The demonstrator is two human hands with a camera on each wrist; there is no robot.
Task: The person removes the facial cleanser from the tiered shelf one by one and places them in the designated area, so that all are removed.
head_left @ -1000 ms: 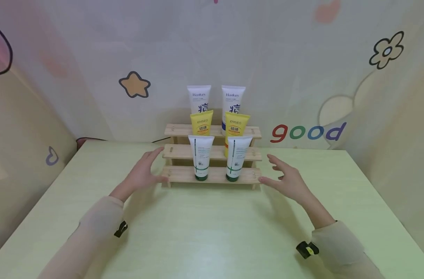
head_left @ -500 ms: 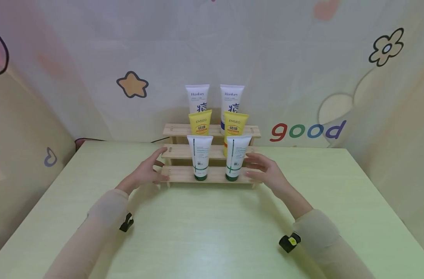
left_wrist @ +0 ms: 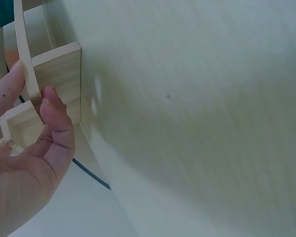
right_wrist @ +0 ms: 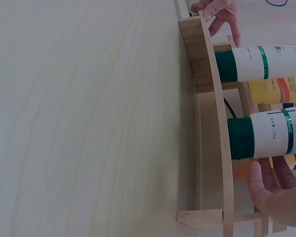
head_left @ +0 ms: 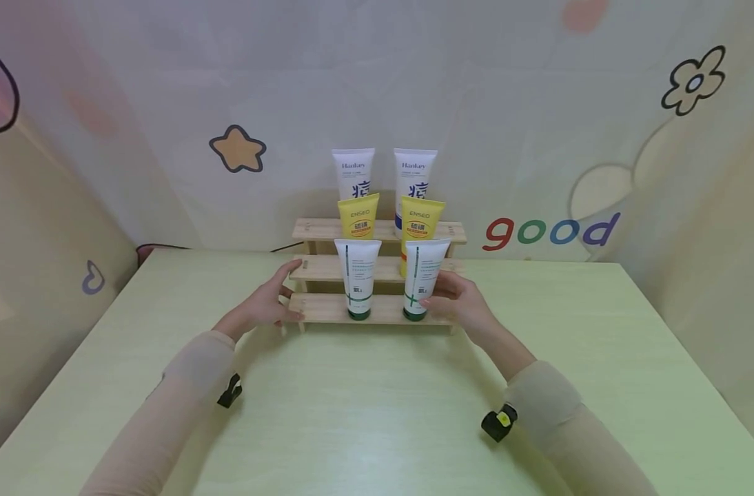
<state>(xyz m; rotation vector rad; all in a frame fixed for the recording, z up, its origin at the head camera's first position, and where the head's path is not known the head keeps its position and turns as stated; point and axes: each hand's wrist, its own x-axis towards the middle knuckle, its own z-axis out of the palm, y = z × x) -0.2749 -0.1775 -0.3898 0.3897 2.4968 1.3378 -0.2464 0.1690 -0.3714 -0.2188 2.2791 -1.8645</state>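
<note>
Your left hand [head_left: 262, 303] pinches the wooden rack [head_left: 318, 269] at its left end; your right hand [head_left: 466, 304] has thumb and fingers round the front-right white tube [head_left: 423, 269]. Grip looks made, but nothing's off: that tube stands on the lowest shelf [head_left: 387, 311], all six racked.

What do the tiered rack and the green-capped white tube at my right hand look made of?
Tiered rack: pale wood, matte, with faint grain; whether it's coated is unclear. Green-capped white tube: probably flexible plastic, smooth, flattened at its top end. Its cap: likely rigid plastic, evenly dark green.
</note>
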